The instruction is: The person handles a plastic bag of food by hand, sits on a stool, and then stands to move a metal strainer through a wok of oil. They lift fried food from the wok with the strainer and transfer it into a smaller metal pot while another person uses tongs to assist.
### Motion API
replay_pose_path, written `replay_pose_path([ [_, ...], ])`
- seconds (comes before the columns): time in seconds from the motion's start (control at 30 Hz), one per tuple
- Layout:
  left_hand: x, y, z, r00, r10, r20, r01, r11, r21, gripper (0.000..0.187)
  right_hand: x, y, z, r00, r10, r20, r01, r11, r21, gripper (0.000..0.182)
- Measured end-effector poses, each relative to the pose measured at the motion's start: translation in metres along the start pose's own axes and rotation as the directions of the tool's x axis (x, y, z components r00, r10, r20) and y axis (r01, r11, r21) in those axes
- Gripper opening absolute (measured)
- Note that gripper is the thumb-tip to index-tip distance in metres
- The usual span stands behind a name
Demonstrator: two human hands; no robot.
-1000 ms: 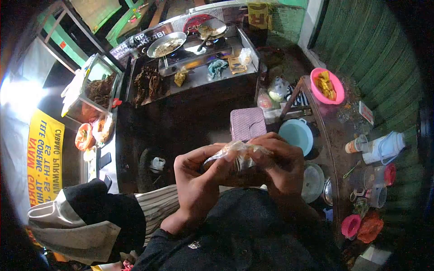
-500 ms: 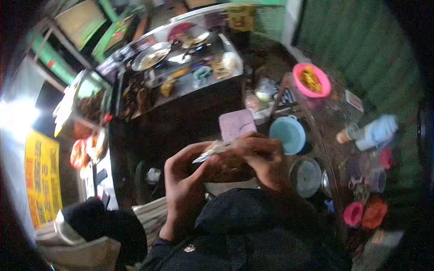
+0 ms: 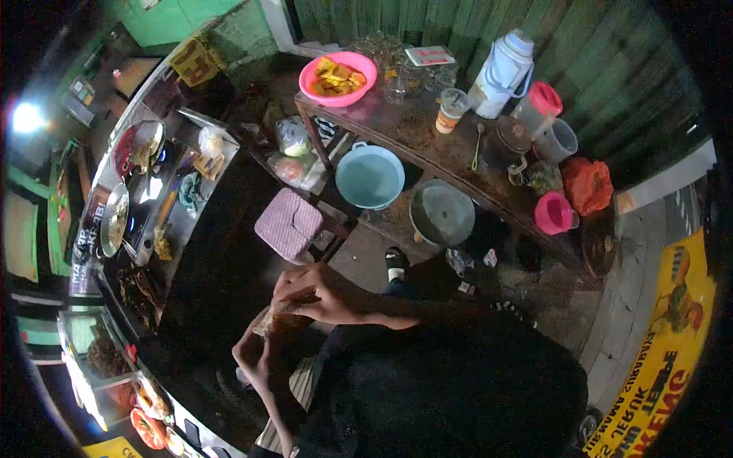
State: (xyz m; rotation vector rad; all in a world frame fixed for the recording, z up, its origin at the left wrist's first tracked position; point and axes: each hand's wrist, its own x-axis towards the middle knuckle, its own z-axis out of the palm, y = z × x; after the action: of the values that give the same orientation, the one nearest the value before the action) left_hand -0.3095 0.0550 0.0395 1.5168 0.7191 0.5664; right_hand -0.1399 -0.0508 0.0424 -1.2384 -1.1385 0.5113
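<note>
My left hand [image 3: 261, 357] and my right hand [image 3: 324, 294] are held close together in front of my dark top. Between their fingertips is a small, crinkled, shiny piece of clear plastic [image 3: 264, 324], pinched by both hands. What it contains, if anything, is too small to make out. The fingers of my right hand curl over its upper end, while my left thumb and fingers grip it from below. Just beyond my hands stands a stool with a pink patterned seat [image 3: 289, 224].
A wooden table [image 3: 427, 145] bears a pink basin [image 3: 337, 79] of yellow pieces, a blue-white thermos [image 3: 502, 70] and a cup [image 3: 452, 111]. Below it sit a blue tub [image 3: 369, 177] and a grey basin [image 3: 441, 212]. Pans [image 3: 114, 220] stand on the left counter.
My view has swung to the right, bringing the table and thermos nearer the middle. Both hands still hold the plastic and now appear lower and further left.
</note>
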Motion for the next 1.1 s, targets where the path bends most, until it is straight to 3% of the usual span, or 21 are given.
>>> replay_pose_path([
  [0.03,0.003,-0.002,0.0,0.996,-0.005,0.087,0.008,1.0,-0.029,0.039,-0.004,0.013,-0.002,0.999,-0.04,-0.007,0.039,0.997,-0.06,0.013],
  [0.13,0.006,-0.009,0.005,0.961,-0.149,0.231,0.227,0.904,-0.362,0.039,-0.015,0.036,-0.009,0.998,0.052,-0.025,-0.05,0.996,0.079,0.014],
  [0.2,0.005,-0.013,0.012,0.962,-0.186,0.198,0.232,0.942,-0.244,0.04,-0.02,0.047,-0.015,0.995,0.101,0.009,-0.101,0.988,0.115,0.016],
  [0.23,0.001,-0.018,0.013,0.983,-0.136,0.126,0.133,0.991,0.031,0.044,-0.02,0.05,-0.019,0.992,0.123,0.02,-0.124,0.987,0.101,0.016],
  [0.27,0.001,-0.029,0.011,0.985,-0.147,0.093,0.137,0.985,0.103,0.047,-0.02,0.053,-0.025,0.989,0.145,0.03,-0.147,0.986,0.078,0.016],
  [0.3,0.001,-0.04,0.009,0.986,-0.157,0.059,0.145,0.974,0.174,0.05,-0.021,0.056,-0.027,0.974,0.221,0.049,-0.227,0.958,0.178,0.016],
  [0.37,0.004,-0.088,-0.008,0.936,-0.35,0.047,0.353,0.931,-0.094,0.055,-0.023,0.077,-0.029,0.991,0.131,0.025,-0.133,0.982,0.135,0.017],
  [0.43,0.011,-0.1,-0.01,0.882,-0.461,0.099,0.471,0.859,-0.199,0.06,-0.024,0.097,-0.036,0.995,0.082,0.048,-0.085,0.994,0.07,0.019],
  [0.53,0.03,-0.096,0.016,0.883,-0.397,0.249,0.446,0.876,-0.184,0.07,-0.031,0.129,-0.036,0.99,0.133,0.043,-0.136,0.989,0.066,0.022],
  [0.6,0.04,-0.115,0.022,0.892,-0.345,0.291,0.405,0.897,-0.179,0.074,-0.03,0.142,-0.037,0.942,0.325,0.077,-0.334,0.909,0.248,0.029],
  [0.63,0.047,-0.117,0.027,0.866,-0.409,0.29,0.489,0.813,-0.315,0.061,-0.028,0.143,-0.037,0.886,0.453,0.096,-0.452,0.803,0.388,0.032],
  [0.67,0.053,-0.119,0.034,0.837,-0.462,0.294,0.547,0.705,-0.451,0.049,-0.031,0.153,-0.036,0.885,0.454,0.104,-0.465,0.845,0.262,0.036],
  [0.7,0.055,-0.126,0.035,0.877,-0.419,0.234,0.477,0.814,-0.332,0.038,-0.034,0.163,-0.036,0.883,0.456,0.112,-0.468,0.874,0.133,0.041],
  [0.73,0.058,-0.133,0.035,0.912,-0.372,0.173,0.401,0.897,-0.187,0.034,-0.043,0.187,-0.045,0.949,0.294,0.112,-0.255,0.928,-0.27,0.048],
  [0.77,0.061,-0.141,0.036,0.94,-0.324,0.11,0.329,0.944,-0.033,0.037,-0.055,0.206,-0.048,0.897,0.425,0.12,-0.387,0.887,-0.252,0.046],
  [0.8,0.065,-0.156,0.032,0.945,-0.31,0.098,0.312,0.95,-0.001,0.037,-0.068,0.227,-0.051,0.827,0.547,0.132,-0.509,0.826,-0.241,0.043],
  [0.87,0.066,-0.187,0.023,0.973,-0.218,0.079,0.207,0.97,0.128,0.037,-0.115,0.287,-0.051,0.555,0.826,0.096,-0.832,0.553,0.05,0.046],
  [0.9,0.067,-0.202,0.021,0.988,-0.13,0.085,0.108,0.969,0.22,0.037,-0.148,0.315,-0.054,0.502,0.857,0.113,-0.854,0.512,-0.093,0.049],
  [0.93,0.07,-0.217,0.018,0.987,-0.152,0.046,0.135,0.956,0.262,0.037,-0.179,0.346,-0.056,0.465,0.878,0.117,-0.847,0.479,-0.232,0.052],
  [1.0,0.066,-0.248,0.011,0.976,-0.212,-0.051,0.217,0.917,0.333,0.038,-0.233,0.393,-0.054,0.257,0.963,0.085,-0.784,0.259,-0.565,0.066],
  [1.1,0.049,-0.349,0.0,0.939,-0.242,-0.245,0.286,0.943,0.167,0.037,-0.275,0.435,-0.05,0.214,0.975,0.058,-0.703,0.194,-0.684,0.08],
])
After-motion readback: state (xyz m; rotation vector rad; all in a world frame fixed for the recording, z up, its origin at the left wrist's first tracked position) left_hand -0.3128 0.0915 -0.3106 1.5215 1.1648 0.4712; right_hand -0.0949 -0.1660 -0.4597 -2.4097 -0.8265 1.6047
